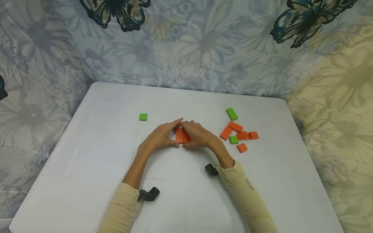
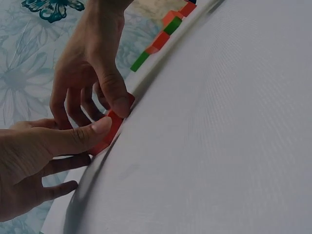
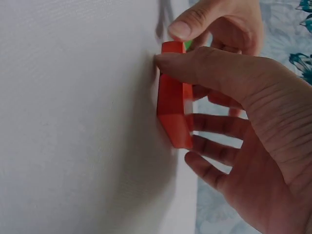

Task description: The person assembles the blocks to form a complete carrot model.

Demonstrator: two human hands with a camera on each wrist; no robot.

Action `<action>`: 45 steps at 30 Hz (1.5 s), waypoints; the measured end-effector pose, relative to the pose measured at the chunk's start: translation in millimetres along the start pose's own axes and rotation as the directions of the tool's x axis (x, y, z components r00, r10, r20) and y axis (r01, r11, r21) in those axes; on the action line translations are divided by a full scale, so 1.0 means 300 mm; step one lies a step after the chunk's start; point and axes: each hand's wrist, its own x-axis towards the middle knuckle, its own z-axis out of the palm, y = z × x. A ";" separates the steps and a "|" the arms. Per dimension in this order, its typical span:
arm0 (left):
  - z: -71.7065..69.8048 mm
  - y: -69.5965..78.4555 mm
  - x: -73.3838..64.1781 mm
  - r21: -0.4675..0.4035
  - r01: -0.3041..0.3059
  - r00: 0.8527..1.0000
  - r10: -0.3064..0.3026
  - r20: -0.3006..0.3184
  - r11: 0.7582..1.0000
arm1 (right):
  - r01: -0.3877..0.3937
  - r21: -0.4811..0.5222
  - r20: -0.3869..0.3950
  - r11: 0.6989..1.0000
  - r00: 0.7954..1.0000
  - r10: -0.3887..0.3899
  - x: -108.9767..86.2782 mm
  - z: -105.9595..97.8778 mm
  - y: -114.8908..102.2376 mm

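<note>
Two orange blocks (image 1: 180,136) lie side by side at the middle of the white table, between both hands. My left hand (image 1: 160,136) holds them from the left, its thumb at the near end and its fingers reaching round the far end. From the right, my right hand (image 1: 199,135) grips them, and its fingers cover part of the right block. In the right wrist view, the right thumb lies across an orange block (image 3: 171,95) with the fingers along its other side. The left wrist view shows both thumbs on the orange block (image 2: 115,126).
Right of the hands lies a loose group of orange blocks (image 1: 226,133) with a small green block (image 1: 233,139). A longer green block (image 1: 231,114) lies behind the group. Another green block (image 1: 143,117) sits apart at the back left. Patterned cloth (image 1: 186,48) hangs behind the table (image 1: 87,155).
</note>
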 end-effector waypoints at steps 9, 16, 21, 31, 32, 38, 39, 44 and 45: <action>0.005 -0.004 0.001 -0.008 -0.009 1.000 0.009 -0.020 1.000 | 0.028 -0.054 -0.025 0.998 0.999 -0.029 -0.004 -0.008 -0.012; -0.014 -0.014 -0.016 0.001 -0.018 1.000 0.018 0.009 1.000 | 0.013 -0.054 -0.023 0.998 1.000 -0.014 -0.013 -0.013 -0.018; -0.037 -0.017 -0.030 0.074 -0.067 0.997 0.064 0.045 0.995 | -0.123 -0.125 -0.073 0.984 0.991 0.115 -0.076 -0.060 -0.006; -0.025 -0.008 -0.032 0.297 -0.327 0.945 0.301 0.130 0.897 | -0.443 -0.281 -0.170 0.851 0.896 0.410 -0.295 -0.140 0.099; -0.016 -0.005 -0.029 0.312 -0.345 0.938 0.315 0.143 0.885 | -0.461 -0.292 -0.166 0.838 0.887 0.430 -0.314 -0.135 0.107; -0.008 0.014 -0.017 0.367 -0.381 0.924 0.331 0.193 0.849 | -0.438 -0.239 -0.127 0.867 0.899 0.419 -0.364 -0.104 0.119; -0.012 0.016 -0.015 0.372 -0.383 0.923 0.332 0.194 0.846 | -0.417 -0.221 -0.131 0.882 0.909 0.397 -0.365 -0.105 0.121; -0.026 0.022 0.000 0.371 -0.397 0.917 0.346 0.199 0.839 | -0.339 -0.249 -0.115 0.908 0.941 0.319 -0.364 -0.118 0.141; -0.027 0.024 0.004 0.363 -0.403 0.914 0.351 0.201 0.840 | -0.326 -0.261 -0.100 0.909 0.945 0.311 -0.363 -0.120 0.148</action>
